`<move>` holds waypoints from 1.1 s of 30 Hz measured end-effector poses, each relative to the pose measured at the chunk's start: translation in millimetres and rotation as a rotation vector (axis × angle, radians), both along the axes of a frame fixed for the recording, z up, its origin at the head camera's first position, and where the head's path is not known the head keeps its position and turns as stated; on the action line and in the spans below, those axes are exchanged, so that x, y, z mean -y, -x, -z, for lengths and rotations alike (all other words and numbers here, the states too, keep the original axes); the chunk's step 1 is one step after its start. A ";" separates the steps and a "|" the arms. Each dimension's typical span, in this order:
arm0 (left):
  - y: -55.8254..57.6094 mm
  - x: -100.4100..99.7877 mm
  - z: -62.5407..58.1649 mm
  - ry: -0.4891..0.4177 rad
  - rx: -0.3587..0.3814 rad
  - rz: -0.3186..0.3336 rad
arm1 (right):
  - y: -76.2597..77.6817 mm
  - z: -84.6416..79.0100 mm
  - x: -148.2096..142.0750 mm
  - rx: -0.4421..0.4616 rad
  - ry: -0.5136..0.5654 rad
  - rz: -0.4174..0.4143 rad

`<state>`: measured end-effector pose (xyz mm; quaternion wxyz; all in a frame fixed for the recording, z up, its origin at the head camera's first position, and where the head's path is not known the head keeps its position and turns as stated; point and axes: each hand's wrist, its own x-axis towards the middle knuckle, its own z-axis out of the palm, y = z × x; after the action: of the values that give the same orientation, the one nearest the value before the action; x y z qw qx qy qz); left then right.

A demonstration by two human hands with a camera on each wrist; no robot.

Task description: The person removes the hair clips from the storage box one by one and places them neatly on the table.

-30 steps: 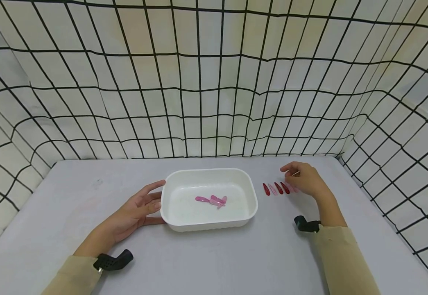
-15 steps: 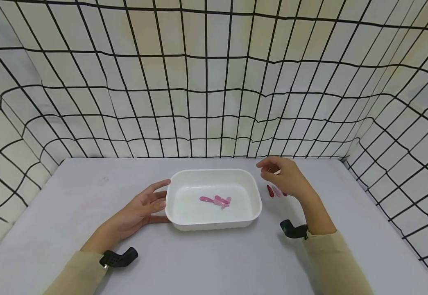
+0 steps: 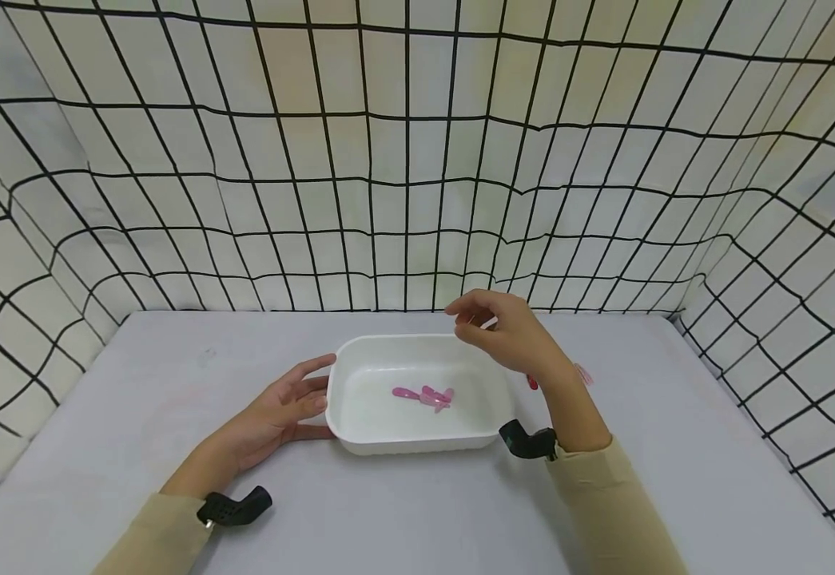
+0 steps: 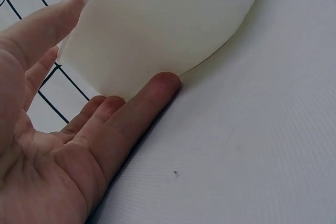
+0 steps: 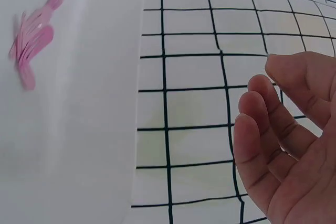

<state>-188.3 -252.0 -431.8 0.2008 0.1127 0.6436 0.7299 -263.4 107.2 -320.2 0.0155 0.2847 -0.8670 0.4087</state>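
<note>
My left hand (image 3: 276, 417) isn't gripping; its fingers touch the left end of the tub (image 3: 417, 446), I think to stop it sliding. My right hand (image 3: 502, 326) is loosely bent over the tub's back right edge, and I see nothing in it. The pink clips (image 3: 430, 398) lie in the tub, in the middle of the head view and upper left of the right wrist view, well apart from both hands. Right of the tub, a red clip (image 3: 532, 382) and a pale clip (image 3: 583, 373) peek out around my right arm.
</note>
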 end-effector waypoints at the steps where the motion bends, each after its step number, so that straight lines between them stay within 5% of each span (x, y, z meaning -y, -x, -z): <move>1: -0.3 0.3 -0.1 -0.001 0.003 -0.001 | -1.2 -0.2 2.4 0.009 0.010 -0.003; 13: -2.0 -0.2 -2.4 0.035 0.016 -0.017 | -6.5 21.1 17.5 0.041 -0.042 -0.091; 33: -0.9 -1.1 -1.2 0.032 0.024 -0.027 | -4.5 54.2 43.7 0.101 -0.292 -0.160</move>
<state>-187.3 -251.0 -430.6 0.2002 0.0921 0.6543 0.7234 -259.0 63.5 -374.4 -0.1022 0.3309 -0.8915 0.2921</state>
